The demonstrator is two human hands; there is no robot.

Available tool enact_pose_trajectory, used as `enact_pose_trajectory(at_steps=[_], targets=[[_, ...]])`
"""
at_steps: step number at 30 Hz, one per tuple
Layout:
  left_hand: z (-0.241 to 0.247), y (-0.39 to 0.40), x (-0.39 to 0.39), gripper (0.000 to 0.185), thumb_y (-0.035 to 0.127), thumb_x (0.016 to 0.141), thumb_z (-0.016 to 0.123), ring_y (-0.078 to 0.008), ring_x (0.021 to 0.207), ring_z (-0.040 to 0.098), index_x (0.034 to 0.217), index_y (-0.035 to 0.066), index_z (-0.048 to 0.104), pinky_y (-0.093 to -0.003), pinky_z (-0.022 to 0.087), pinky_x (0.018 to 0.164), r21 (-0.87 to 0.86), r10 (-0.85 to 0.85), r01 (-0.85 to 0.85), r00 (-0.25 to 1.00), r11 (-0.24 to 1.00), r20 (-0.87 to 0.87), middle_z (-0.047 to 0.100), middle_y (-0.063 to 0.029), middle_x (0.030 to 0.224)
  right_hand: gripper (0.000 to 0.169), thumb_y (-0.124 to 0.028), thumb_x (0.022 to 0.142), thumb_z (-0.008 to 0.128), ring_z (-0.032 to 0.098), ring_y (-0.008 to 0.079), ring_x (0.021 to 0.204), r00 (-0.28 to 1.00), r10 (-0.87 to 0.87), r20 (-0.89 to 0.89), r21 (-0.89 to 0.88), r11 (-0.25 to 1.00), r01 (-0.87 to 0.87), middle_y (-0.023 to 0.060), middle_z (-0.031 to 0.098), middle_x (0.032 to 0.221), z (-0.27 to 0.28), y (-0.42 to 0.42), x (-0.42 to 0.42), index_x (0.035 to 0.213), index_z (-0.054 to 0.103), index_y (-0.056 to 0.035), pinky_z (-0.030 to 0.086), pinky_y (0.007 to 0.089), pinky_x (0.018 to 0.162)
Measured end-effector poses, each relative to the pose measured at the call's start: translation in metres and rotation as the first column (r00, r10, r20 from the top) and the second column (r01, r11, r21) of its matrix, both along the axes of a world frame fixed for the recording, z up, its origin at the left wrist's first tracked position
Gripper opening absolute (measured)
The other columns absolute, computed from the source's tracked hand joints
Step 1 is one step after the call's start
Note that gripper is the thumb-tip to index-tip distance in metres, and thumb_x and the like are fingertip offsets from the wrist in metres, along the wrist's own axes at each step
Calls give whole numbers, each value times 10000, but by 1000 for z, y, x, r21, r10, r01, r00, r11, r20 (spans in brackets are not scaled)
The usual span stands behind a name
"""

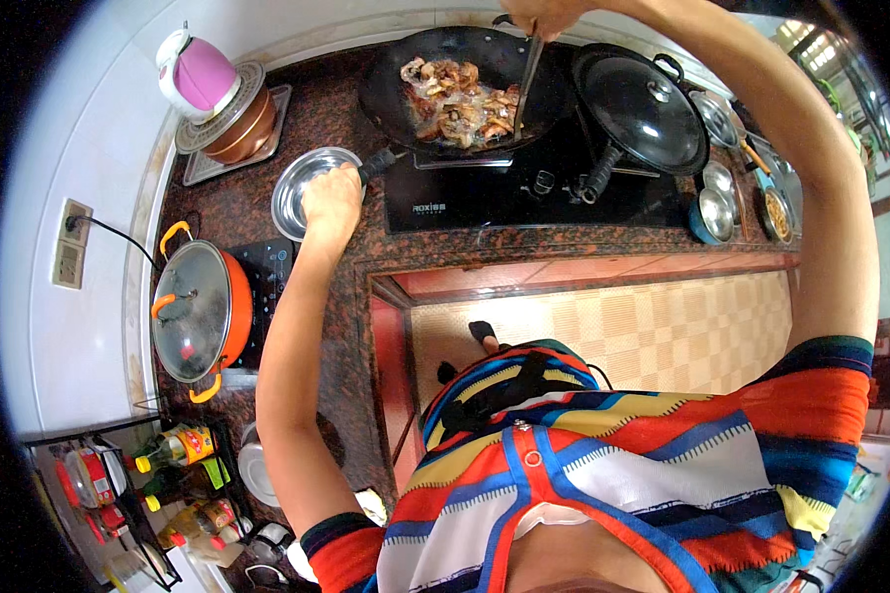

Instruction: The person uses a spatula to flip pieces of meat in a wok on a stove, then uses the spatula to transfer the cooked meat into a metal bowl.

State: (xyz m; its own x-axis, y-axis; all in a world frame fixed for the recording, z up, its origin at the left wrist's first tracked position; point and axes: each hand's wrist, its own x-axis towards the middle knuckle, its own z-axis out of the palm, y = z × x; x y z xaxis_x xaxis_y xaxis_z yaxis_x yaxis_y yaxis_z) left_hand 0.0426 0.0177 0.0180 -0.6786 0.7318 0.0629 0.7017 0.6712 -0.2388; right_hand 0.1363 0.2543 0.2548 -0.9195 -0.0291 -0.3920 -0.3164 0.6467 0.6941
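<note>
My left hand [334, 200] is closed around the end of the black wok handle [380, 163]. Beneath that fist is a shiny metal bowl [289, 194] on the counter. At the top of the view, my right hand [549, 16] grips a long metal spatula [528, 85]. Its lower end reaches into the black wok [386, 96] at the right edge of the food. Browned pieces of food [463, 122], apparently meat, lie in bubbling oil. The wok stands on the left burner of a black glass gas hob [482, 200].
A lidded black pan [638, 111] occupies the right burner. Small metal bowls [714, 215] and a strainer [714, 122] lie beyond it. On the left are an orange lidded pot [237, 319], a pink and white kettle [200, 78] and a bottle rack [141, 504].
</note>
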Motion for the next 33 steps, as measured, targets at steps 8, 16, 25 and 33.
enact_pose_trajectory(at_steps=[8,16,25,33], targets=[[-4,-14,-8,155,96,776,468,-275,733,631,846,17,581,-354,508,635,71,-70,69,997,995,23,629,-150,804,257,-235,801,536,546,114,492,968,185,-167,66,982,-177,-4,569,537,-109,-22,20,567,585,-140,431,281,434],[-7,-9,-1,163,100,782,468,-274,742,633,850,17,591,-347,512,641,67,15,-17,1000,998,24,631,-152,809,204,-205,740,559,546,127,506,944,261,-201,2,964,-266,-21,562,546,-140,-1,34,545,577,-148,363,276,402],[-1,-5,2,168,94,732,513,-301,759,626,841,-5,594,-366,504,674,101,-40,33,996,994,75,625,-185,806,325,-243,729,588,310,83,393,964,122,-235,127,987,-94,-90,332,442,-178,-25,28,456,425,-179,205,276,352],[11,-15,-1,177,86,731,497,-305,752,626,811,-7,625,-383,503,666,116,-39,30,996,993,81,623,-189,806,77,-174,683,594,546,150,509,950,193,-244,-56,976,-212,-49,559,567,-163,-20,43,615,630,-172,329,304,349]])
